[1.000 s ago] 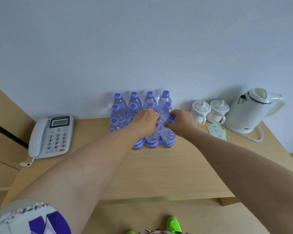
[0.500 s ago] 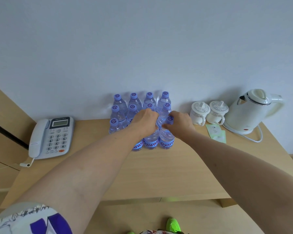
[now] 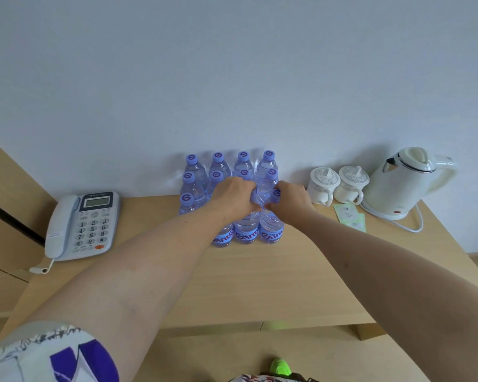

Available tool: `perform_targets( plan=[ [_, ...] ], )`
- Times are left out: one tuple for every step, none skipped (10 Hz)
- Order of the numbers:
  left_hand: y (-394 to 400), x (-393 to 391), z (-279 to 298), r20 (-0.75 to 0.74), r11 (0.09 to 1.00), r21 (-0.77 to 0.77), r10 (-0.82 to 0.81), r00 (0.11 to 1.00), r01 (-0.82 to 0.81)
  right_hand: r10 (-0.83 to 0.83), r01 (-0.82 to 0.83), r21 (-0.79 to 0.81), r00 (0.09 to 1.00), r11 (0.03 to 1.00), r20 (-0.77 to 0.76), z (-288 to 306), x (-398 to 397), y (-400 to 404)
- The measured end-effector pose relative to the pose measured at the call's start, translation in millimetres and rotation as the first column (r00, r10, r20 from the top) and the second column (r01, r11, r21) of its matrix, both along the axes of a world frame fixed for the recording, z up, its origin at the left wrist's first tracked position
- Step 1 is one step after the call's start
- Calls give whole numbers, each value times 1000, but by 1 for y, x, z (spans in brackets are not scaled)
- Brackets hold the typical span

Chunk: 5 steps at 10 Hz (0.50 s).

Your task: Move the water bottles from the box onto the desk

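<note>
Several clear water bottles [image 3: 226,172] with purple caps stand in tight rows at the back of the wooden desk [image 3: 260,285], against the wall. My left hand [image 3: 236,198] grips the neck of a front-row bottle [image 3: 246,230]. My right hand [image 3: 290,202] grips the front-right bottle [image 3: 272,230] just below its cap. Both bottles stand upright on the desk. No box is in view.
A white desk phone [image 3: 80,224] lies at the left. Two white lidded mugs [image 3: 337,186] and a white electric kettle [image 3: 406,183] with its cord stand at the right, beside small green packets [image 3: 351,216]. The desk's front edge is near me.
Both hands stay on the front-row bottles; the bottles barely shift. The view has tilted very slightly.
</note>
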<state>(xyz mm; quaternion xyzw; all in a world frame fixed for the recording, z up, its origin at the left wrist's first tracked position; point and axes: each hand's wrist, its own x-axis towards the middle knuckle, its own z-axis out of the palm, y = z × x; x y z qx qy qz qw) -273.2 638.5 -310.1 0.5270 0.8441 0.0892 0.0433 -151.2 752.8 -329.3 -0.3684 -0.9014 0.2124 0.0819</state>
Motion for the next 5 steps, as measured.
perform_targets(
  plan=[
    [-7,-6,6,2,999,31,-12,1000,12,49,-52,72,998,996,34,6,-6,-2],
    [-15,-12,10,-89,1000,4,-22,996,23,105,-104,150,994,983,1,14,-17,-12],
    [-24,-18,9,-78,999,-24,-33,996,31,162,-154,180,986,971,-27,21,-28,-22],
    [-31,-19,14,-94,1000,-10,-16,995,15,203,-209,223,978,952,52,28,-28,-31],
    [-35,-27,24,-77,1000,-1,13,997,-13,190,-200,215,980,956,68,33,-27,-32]
  ],
)
